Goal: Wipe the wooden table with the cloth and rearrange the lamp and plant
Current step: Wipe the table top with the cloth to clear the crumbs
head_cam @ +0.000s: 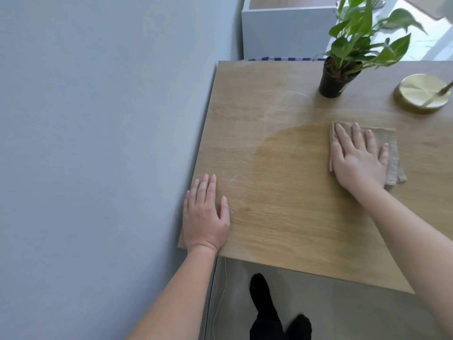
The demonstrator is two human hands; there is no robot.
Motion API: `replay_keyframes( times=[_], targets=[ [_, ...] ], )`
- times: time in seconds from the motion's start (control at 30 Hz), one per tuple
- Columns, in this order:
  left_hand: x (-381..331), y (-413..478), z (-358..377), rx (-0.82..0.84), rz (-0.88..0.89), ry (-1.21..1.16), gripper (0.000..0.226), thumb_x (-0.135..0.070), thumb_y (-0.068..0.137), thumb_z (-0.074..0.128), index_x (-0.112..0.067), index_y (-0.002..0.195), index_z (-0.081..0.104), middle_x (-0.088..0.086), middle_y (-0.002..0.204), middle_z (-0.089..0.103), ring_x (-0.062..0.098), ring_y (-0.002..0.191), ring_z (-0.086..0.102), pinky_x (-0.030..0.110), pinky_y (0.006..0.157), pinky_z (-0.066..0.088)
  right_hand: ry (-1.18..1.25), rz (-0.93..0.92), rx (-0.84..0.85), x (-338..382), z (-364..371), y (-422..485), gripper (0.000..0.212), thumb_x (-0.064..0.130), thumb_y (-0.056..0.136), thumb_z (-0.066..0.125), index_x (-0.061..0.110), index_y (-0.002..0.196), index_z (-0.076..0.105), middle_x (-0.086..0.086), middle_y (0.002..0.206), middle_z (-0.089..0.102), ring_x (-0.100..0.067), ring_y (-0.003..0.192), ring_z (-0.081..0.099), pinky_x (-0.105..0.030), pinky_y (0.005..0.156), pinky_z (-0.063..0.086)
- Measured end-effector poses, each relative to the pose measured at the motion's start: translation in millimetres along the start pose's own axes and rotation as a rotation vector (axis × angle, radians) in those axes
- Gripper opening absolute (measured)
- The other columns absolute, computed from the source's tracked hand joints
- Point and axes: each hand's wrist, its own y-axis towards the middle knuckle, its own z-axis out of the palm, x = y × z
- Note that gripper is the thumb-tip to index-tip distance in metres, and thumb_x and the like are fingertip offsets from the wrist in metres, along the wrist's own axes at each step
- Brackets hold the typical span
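Head view, looking down over a light oak-grain wooden worktop (282, 217) set against a grey-blue wall (98, 119). Wiping step in hand. Right hand (359, 159) lies flat, fingers spread, palm pressing down on a folded beige woven cloth (389, 153) toward the right middle of the worktop; nothing pinched, the cloth simply pinned under the palm, its right edge and lower corner showing past the hand. Left hand (204, 213) also flat and open, fingers together, resting on the near left corner of the worktop by the wall, apparently as a brace; it holds nothing. A darker, damp-looking patch spreads across the middle of the wood to the left of the cloth, with a pale, chalky arc bordering it further left and up, so a good part reads as wiped, while the left strip and far corner look untreated. Small green leafy plant in a black plastic pot (335, 82) stands at the far edge, just beyond the cloth. Round brushed-brass lamp base (420, 93) sits to its right, near the plant but apart from it, its thin brass stem running out of frame. Neither looks shifted for wiping underneath. Judgement: next move calls for sweeping the cloth leftward across the pale zone with steady pressure, then lifting plant and lamp aside to reach beneath them. Leaves overhang the cloth's path; worth watching.
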Motion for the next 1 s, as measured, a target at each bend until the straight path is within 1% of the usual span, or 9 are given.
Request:
replay_keyframes(
  times=[0.1,0.2,0.33,0.43,0.57,0.67,0.77,0.9,1.0],
  targets=[
    [2,1,1,0.004,-0.001,0.008,0.064,-0.047,0.106,0.036,-0.026,0.167,0.034,-0.007,0.173,0.031,0.014,0.162,0.021,0.042,0.133,0.017,0.007,0.041,-0.001,47,11,31,0.061,0.059,0.108,0.005,0.049,0.168,0.003,0.008,0.179,-0.008,-0.023,0.165,-0.011,-0.057,0.130,-0.011],
    [3,1,2,0.007,0.002,0.004,0.063,-0.046,0.107,0.035,-0.026,0.167,0.034,-0.007,0.173,0.031,0.014,0.162,0.021,0.043,0.133,0.018,-0.022,-0.104,0.050,98,26,33,0.059,0.059,0.108,0.004,0.051,0.167,-0.003,0.009,0.178,-0.011,-0.025,0.165,-0.010,-0.059,0.130,-0.011],
    [3,1,3,0.004,-0.001,0.006,0.061,-0.043,0.108,0.034,-0.026,0.166,0.035,-0.006,0.173,0.033,0.015,0.162,0.022,0.042,0.133,0.017,-0.031,-0.350,0.097,136,51,-11,0.057,0.061,0.109,0.002,0.054,0.165,-0.001,0.011,0.177,-0.010,-0.021,0.165,-0.010,-0.054,0.130,-0.012],
    [3,2,4,0.001,-0.001,0.012,0.060,-0.040,0.108,0.033,-0.025,0.166,0.037,-0.006,0.172,0.035,0.016,0.161,0.025,0.041,0.133,0.016,-0.048,-0.538,0.169,133,67,-71,0.055,0.062,0.110,0.002,0.056,0.164,-0.004,0.014,0.176,-0.010,-0.020,0.164,-0.011,-0.053,0.131,-0.013],
    [3,2,3,0.008,0.000,0.001,0.060,-0.039,0.108,0.030,-0.026,0.166,0.036,-0.005,0.172,0.034,0.016,0.162,0.024,0.040,0.133,0.015,-0.089,-0.728,0.221,71,63,-128,0.052,0.062,0.112,0.007,0.061,0.163,-0.003,0.020,0.176,-0.004,-0.011,0.164,-0.009,-0.051,0.133,-0.005],
    [2,1,2,0.012,-0.007,0.003,0.060,-0.039,0.109,0.029,-0.027,0.167,0.033,-0.007,0.173,0.031,0.014,0.162,0.021,0.039,0.134,0.013,-0.116,-0.680,0.209,13,37,-121,0.051,0.064,0.111,0.008,0.065,0.160,-0.005,0.025,0.175,-0.003,-0.006,0.163,-0.009,-0.050,0.133,-0.001],
    [1,0,1,0.008,-0.003,0.003,0.060,-0.038,0.109,0.029,-0.027,0.168,0.032,-0.008,0.174,0.030,0.013,0.163,0.019,0.037,0.134,0.011,-0.097,-0.495,0.161,-4,17,-76,0.051,0.067,0.109,0.005,0.067,0.159,-0.004,0.024,0.176,-0.001,-0.008,0.164,-0.006,-0.048,0.133,-0.005],
    [4,1,3,0.005,-0.003,-0.007,0.059,-0.037,0.109,0.031,-0.027,0.167,0.032,-0.008,0.173,0.031,0.013,0.163,0.020,0.038,0.134,0.012,-0.057,-0.232,0.056,46,28,-21,0.057,0.065,0.107,0.003,0.058,0.164,0.000,0.015,0.178,-0.003,-0.016,0.165,-0.006,-0.053,0.132,-0.008],
    [4,1,3,-0.005,0.000,-0.015,0.059,-0.036,0.108,0.032,-0.027,0.167,0.034,-0.007,0.173,0.033,0.014,0.162,0.022,0.039,0.134,0.014,-0.051,-0.224,0.063,92,48,-21,0.060,0.063,0.107,0.000,0.052,0.166,-0.004,0.010,0.178,-0.011,-0.021,0.164,-0.013,-0.056,0.131,-0.011]
  ],
)
